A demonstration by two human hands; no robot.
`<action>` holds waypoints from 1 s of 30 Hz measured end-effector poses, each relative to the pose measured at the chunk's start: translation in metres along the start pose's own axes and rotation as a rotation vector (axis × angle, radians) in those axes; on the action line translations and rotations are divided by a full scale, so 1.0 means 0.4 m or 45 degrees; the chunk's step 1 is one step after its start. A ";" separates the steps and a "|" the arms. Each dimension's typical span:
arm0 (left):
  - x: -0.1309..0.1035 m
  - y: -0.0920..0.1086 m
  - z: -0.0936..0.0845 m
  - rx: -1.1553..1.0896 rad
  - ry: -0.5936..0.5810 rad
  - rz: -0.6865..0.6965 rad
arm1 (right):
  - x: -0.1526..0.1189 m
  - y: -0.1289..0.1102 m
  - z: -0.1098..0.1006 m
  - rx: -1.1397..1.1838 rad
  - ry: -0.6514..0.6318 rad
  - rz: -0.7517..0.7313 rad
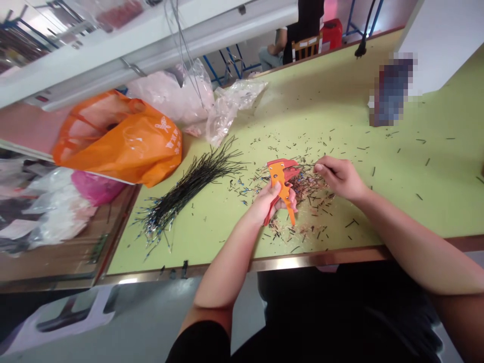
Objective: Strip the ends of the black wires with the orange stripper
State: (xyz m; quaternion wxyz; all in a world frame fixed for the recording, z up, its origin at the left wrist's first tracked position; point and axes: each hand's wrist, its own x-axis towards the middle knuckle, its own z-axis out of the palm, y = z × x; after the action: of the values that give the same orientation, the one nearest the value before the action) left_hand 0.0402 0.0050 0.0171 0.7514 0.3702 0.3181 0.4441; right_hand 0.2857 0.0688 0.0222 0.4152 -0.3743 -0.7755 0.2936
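Note:
My left hand (pixel 275 197) is wrapped round the handles of an orange and red wire stripper (pixel 279 174), whose jaws point right. My right hand (pixel 338 174) pinches a thin black wire (pixel 307 165), which reaches left to the stripper's jaws; whether the jaws grip it I cannot tell. Under and around the tool lies a heap of wire scraps (pixel 308 185), black bits mixed with copper-coloured strands. Left of my hands a thick bundle of black wires (pixel 189 184) lies slantwise on the green tabletop (pixel 212 227), with blue and silvery bits at its near end.
An orange bag (pixel 128 138) and clear plastic bags (pixel 234 103) stand at the back left, beneath a white shelf (pixel 151 55). A black plug (pixel 361 49) hangs at the back right near a blurred-out object (pixel 393 91). Another person (pixel 302 25) sits beyond the table.

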 end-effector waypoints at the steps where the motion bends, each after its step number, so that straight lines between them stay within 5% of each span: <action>1: 0.002 -0.002 0.001 0.000 0.005 0.007 | 0.000 0.000 0.002 0.008 -0.011 -0.003; 17: 0.020 -0.033 0.034 0.038 0.136 0.026 | -0.001 -0.012 0.017 0.094 0.074 0.031; 24: 0.003 -0.016 0.049 -0.215 0.083 -0.033 | 0.002 -0.069 0.036 0.976 -0.121 0.359; 30: -0.018 -0.008 0.050 -0.247 0.108 -0.042 | -0.007 -0.121 0.034 1.176 -0.132 0.484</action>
State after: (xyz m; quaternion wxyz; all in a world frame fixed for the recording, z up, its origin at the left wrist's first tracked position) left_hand 0.0549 -0.0079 0.0261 0.7768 0.2713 0.3112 0.4755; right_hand 0.2589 0.0382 0.0515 0.4376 -0.2710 -0.5023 0.6948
